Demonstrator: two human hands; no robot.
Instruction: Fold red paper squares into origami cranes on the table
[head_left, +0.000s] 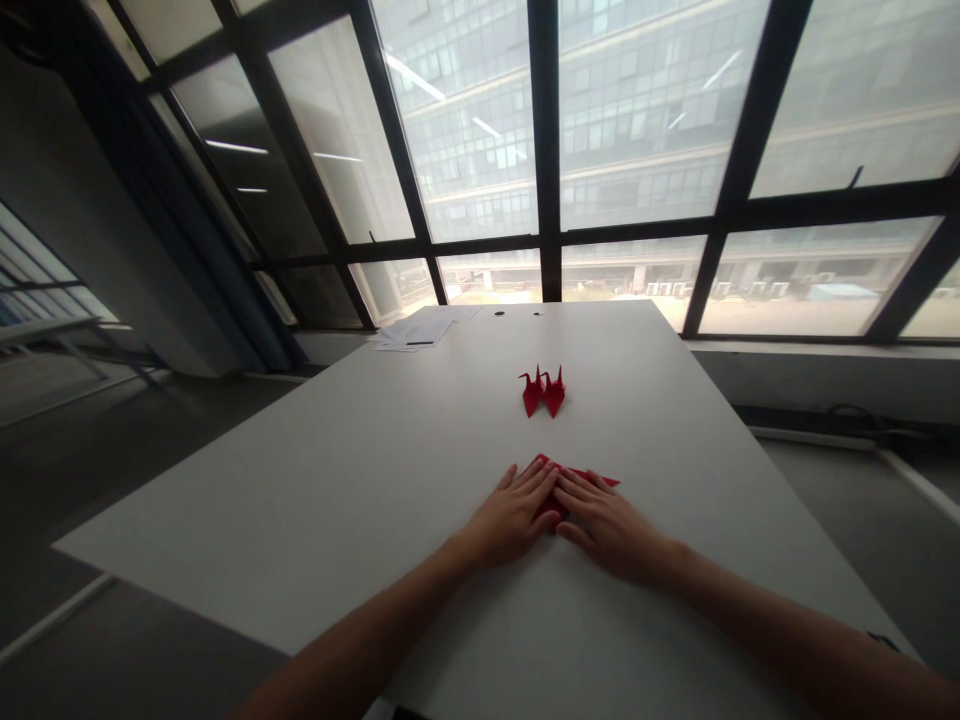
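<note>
A folded sheet of red origami paper (551,509) lies flat on the white table (420,440), mostly covered by my hands. My left hand (512,515) rests on its left part, fingers stretched out and pointing forward. From the other side my right hand (606,520) presses flat on the paper, its fingertips close to those of the left. One pointed corner of the paper sticks out past the right fingers. Beyond my hands stand two red paper cranes, a left crane (532,396) and a right crane (554,397), side by side.
Loose white papers (416,328) lie at the table's far left corner with a dark pen (420,344) on them. Two small dark round spots show near the far edge. Large windows (480,120) rise behind the table, and a dark curtain (157,190) hangs at the left.
</note>
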